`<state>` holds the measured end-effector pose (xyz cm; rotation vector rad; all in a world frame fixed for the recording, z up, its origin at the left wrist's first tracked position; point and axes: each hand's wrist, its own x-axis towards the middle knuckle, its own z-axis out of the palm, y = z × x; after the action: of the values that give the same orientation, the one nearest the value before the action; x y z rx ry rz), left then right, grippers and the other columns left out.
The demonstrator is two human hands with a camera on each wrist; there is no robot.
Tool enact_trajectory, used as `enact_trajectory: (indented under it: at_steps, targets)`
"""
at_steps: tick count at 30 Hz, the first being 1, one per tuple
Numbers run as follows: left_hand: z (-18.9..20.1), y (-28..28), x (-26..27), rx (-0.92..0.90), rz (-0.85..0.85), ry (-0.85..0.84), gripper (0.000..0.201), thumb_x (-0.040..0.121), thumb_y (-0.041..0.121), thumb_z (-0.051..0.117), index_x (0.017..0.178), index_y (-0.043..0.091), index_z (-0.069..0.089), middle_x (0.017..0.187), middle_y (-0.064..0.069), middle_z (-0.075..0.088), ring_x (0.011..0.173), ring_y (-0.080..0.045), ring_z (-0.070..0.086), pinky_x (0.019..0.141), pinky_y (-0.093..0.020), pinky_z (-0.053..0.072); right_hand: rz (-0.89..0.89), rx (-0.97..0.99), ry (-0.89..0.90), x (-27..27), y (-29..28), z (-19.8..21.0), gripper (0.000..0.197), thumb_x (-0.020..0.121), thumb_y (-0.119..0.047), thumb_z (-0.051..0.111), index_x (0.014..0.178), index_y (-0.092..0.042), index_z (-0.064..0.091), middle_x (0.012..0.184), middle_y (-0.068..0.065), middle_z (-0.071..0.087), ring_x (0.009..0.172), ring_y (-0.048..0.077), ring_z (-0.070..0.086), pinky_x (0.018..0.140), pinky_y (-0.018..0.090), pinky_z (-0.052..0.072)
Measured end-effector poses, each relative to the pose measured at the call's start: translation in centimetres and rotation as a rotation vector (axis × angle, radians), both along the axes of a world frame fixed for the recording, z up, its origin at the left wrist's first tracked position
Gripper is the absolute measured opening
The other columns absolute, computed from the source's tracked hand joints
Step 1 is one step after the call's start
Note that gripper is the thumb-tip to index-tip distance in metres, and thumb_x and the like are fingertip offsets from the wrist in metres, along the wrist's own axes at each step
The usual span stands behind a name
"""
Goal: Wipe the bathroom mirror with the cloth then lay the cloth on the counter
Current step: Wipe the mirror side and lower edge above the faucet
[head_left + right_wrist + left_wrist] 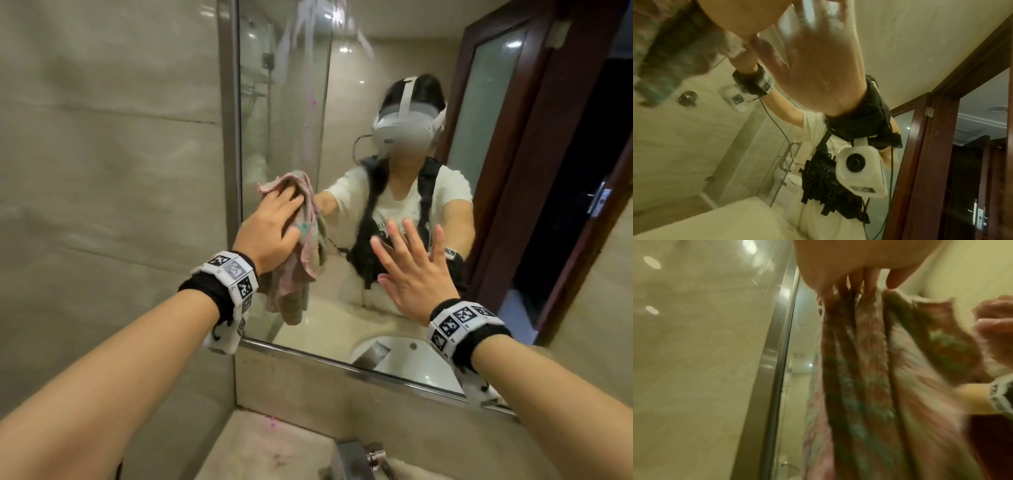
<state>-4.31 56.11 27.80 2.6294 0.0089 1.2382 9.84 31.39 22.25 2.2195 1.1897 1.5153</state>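
The mirror [359,85] fills the wall ahead. My left hand [274,222] grips a bunched pink and green cloth [308,260] and holds it against the glass close to the mirror's left frame [227,137]; the cloth's loose end hangs below the hand. The left wrist view shows my fingers [840,277] dug into the folds of the cloth [869,369]. To the right, my right hand [414,274] lies flat on the glass with fingers spread, holding nothing. In the right wrist view that palm [744,17] meets its own reflection.
The beige counter [260,445] runs below the mirror, with a chrome faucet [359,459] at the bottom edge. A tiled wall [102,171] stands to the left. The mirror reflects a person, a basin and a dark wooden door.
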Motion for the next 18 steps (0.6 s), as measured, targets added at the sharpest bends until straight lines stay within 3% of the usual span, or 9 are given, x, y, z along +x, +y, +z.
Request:
enact_trajectory:
  at_steps: [4,7,9,11,14,18]
  targets:
    - [0.6,0.4,-0.2,0.078,0.092,-0.030,0.069,0.087,0.051,0.028,0.142,0.012,0.038,0.149,-0.008,0.036,0.138,-0.022,0.033,0.109,-0.036,0.033,-0.006,-0.005,0.007,-0.1,0.1,0.0,0.064,0.090,-0.044,0.034,0.147,-0.020,0.023,0.156,0.013,0.014,0.145,0.031,-0.010,0.110,0.066,0.004]
    - [0.6,-0.4,1.4,0.219,0.264,-0.048,0.058,0.091,0.043,0.039,0.136,0.007,0.046,0.143,-0.016,0.040,0.130,-0.033,0.039,0.101,-0.046,0.042,-0.004,-0.002,-0.003,0.1,0.0,-0.1,0.064,0.089,-0.044,0.035,0.147,-0.020,0.024,0.156,0.013,0.016,0.146,0.032,-0.006,0.110,0.066,0.004]
    - [0.7,-0.9,2.1,0.264,0.351,-0.070,0.050,0.090,0.036,0.044,0.128,0.005,0.055,0.136,-0.020,0.042,0.125,-0.034,0.038,0.101,-0.049,0.042,0.001,-0.003,-0.011,0.1,0.0,-0.2,0.065,0.089,-0.044,0.037,0.148,-0.020,0.024,0.156,0.013,0.016,0.146,0.033,0.000,0.111,0.066,0.004]
    - [0.6,-1.0,2.5,0.311,0.426,-0.151,0.051,0.086,0.038,0.039,0.119,0.007,0.062,0.129,-0.017,0.037,0.119,-0.032,0.034,0.104,-0.046,0.039,-0.001,-0.008,-0.026,0.2,0.0,-0.3,0.066,0.088,-0.045,0.038,0.148,-0.020,0.023,0.156,0.013,0.016,0.145,0.034,0.007,0.111,0.066,0.003]
    - [0.2,-0.7,2.9,0.371,0.450,-0.221,0.050,0.087,0.040,0.037,0.117,0.010,0.064,0.134,-0.013,0.027,0.125,-0.032,0.028,0.112,-0.044,0.026,0.005,0.000,-0.039,0.3,-0.1,-0.4,0.067,0.088,-0.045,0.040,0.148,-0.020,0.023,0.156,0.013,0.016,0.144,0.035,0.011,0.111,0.066,0.004]
    - [0.8,-0.4,2.5,0.357,0.427,-0.209,0.045,0.087,0.042,0.040,0.108,0.014,0.068,0.138,-0.018,0.035,0.127,-0.033,0.027,0.109,-0.047,0.035,0.018,0.009,-0.044,0.4,0.1,-0.4,0.067,0.088,-0.045,0.040,0.148,-0.020,0.023,0.156,0.013,0.016,0.144,0.035,0.013,0.110,0.067,0.010]
